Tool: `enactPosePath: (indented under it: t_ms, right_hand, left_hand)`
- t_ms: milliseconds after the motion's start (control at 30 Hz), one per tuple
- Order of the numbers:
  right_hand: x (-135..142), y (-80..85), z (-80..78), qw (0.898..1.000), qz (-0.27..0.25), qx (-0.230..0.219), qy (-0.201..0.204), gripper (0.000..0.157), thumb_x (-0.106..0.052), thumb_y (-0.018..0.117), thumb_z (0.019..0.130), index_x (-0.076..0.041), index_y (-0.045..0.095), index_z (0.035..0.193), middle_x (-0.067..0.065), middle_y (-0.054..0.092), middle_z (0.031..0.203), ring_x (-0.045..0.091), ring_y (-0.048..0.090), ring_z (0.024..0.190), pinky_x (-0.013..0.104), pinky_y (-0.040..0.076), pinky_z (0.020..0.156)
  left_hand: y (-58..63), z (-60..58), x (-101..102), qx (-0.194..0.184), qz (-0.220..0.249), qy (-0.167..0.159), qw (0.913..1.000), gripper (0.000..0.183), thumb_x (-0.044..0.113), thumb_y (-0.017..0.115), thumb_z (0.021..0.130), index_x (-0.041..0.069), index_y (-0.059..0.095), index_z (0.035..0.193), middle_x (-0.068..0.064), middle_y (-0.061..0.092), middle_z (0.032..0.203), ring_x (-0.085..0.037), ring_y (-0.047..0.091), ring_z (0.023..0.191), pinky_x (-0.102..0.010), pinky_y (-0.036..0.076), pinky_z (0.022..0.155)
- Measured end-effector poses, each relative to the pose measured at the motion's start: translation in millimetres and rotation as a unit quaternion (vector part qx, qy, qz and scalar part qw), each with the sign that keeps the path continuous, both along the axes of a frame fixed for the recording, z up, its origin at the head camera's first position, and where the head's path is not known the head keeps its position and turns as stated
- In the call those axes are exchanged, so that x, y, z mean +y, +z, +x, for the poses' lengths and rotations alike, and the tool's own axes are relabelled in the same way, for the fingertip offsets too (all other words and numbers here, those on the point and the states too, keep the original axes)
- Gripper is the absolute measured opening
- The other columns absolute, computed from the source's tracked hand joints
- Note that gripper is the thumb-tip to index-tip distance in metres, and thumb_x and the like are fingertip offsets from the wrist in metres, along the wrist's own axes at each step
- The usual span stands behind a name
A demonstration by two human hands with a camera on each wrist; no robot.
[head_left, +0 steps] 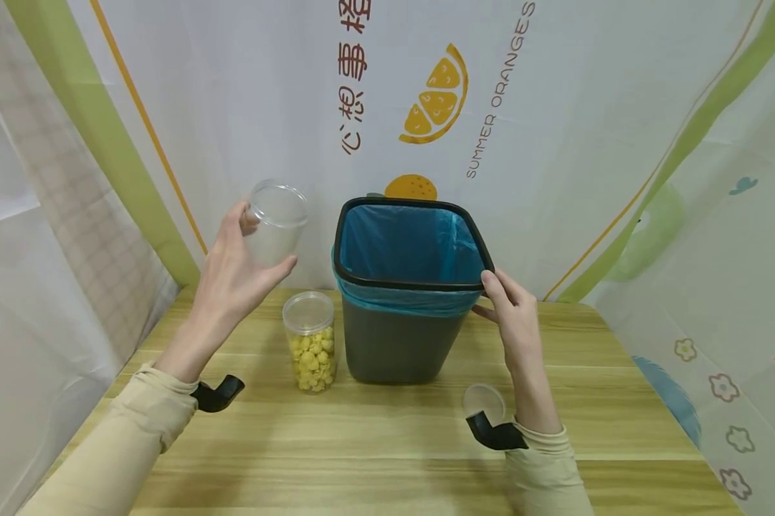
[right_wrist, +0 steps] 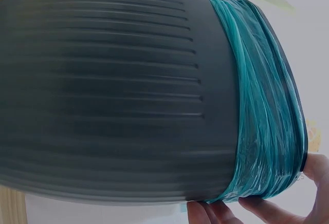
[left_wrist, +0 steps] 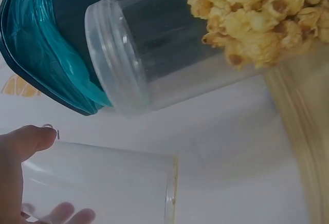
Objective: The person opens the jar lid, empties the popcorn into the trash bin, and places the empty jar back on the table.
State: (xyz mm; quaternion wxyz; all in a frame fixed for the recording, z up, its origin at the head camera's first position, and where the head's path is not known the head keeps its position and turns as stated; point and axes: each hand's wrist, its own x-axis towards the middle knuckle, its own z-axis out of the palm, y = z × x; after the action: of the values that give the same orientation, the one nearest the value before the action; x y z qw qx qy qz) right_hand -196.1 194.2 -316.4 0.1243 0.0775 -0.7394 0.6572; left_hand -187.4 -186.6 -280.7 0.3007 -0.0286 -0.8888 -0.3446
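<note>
My left hand (head_left: 229,276) holds a clear plastic jar (head_left: 277,240) in the air left of the bin, thumb on one side and fingers on the other. No popcorn shows inside it. With the thumb on the black rim and the fingers beneath, my right hand (head_left: 519,326) grips the right front corner of a dark grey trash bin (head_left: 396,347). A blue-green bag (head_left: 393,244) lines the bin and folds over its outside. Below the held jar, a capped clear jar (left_wrist: 169,64) partly filled with yellow popcorn (head_left: 312,362) stands upright beside the bin.
A round translucent lid (head_left: 484,398) lies on the wooden table (head_left: 335,459) near my right wrist, partly behind a black wrist mount (head_left: 493,433). White curtains (head_left: 587,143) with printed fruit hang behind and beside the table.
</note>
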Motion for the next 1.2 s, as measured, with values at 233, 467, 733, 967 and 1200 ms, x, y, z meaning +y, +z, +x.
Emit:
enactPosePath:
  t_ms: [233,467,733,967,1200]
  right_hand:
    - [0,0.4,-0.1,1.000,-0.002,0.003,-0.001,0.048,-0.040,0.054,0.106,-0.011,0.061,0.143,0.008,0.062,0.137,0.014,0.061,0.119,0.025,0.061,0.088]
    - [1,-1.5,0.2,1.000,-0.003,0.003,-0.001,0.047,-0.039,0.053,0.106,-0.012,0.060,0.144,0.007,0.062,0.140,0.014,0.061,0.120,0.025,0.061,0.088]
    - [1,-2.7,0.2,1.000,-0.002,0.003,-0.005,0.047,-0.039,0.054,0.106,-0.013,0.061,0.144,0.004,0.063,0.138,0.015,0.062,0.119,0.026,0.061,0.088]
    - [-1,-1.9,-0.8,1.000,-0.003,0.004,-0.006,0.046,-0.040,0.055,0.105,-0.013,0.062,0.143,0.002,0.065,0.133,0.015,0.063,0.117,0.026,0.062,0.087]
    - [-1,-2.1,-2.3,1.000,-0.003,0.007,-0.006,0.046,-0.040,0.054,0.106,-0.014,0.062,0.143,0.000,0.065,0.132,0.016,0.064,0.116,0.029,0.062,0.089]
  left_hand:
    - [-20.1,3.3,-10,-0.029,0.045,0.014,0.9985,0.100,0.030,0.082,0.084,0.012,0.018,0.158,-0.028,0.050,0.145,-0.045,0.052,0.135,-0.069,0.046,0.101]
    - [-41.6,5.6,-19,-0.042,0.076,0.020,0.9960,0.103,0.031,0.085,0.082,0.014,0.018,0.159,-0.025,0.049,0.145,-0.044,0.054,0.134,-0.066,0.048,0.101]
    - [-64.3,7.0,-26,-0.065,0.115,0.017,0.9911,0.105,0.031,0.087,0.082,0.012,0.019,0.160,-0.026,0.049,0.147,-0.045,0.053,0.136,-0.067,0.045,0.106]
    - [-83.4,5.7,-30,-0.064,0.141,0.022,0.9878,0.106,0.029,0.088,0.081,0.015,0.019,0.160,-0.024,0.050,0.148,-0.041,0.052,0.137,-0.063,0.043,0.112]
    - [-98.7,6.1,-32,-0.080,0.144,0.026,0.9861,0.109,0.029,0.087,0.081,0.015,0.017,0.163,-0.027,0.050,0.148,-0.045,0.050,0.137,-0.070,0.040,0.110]
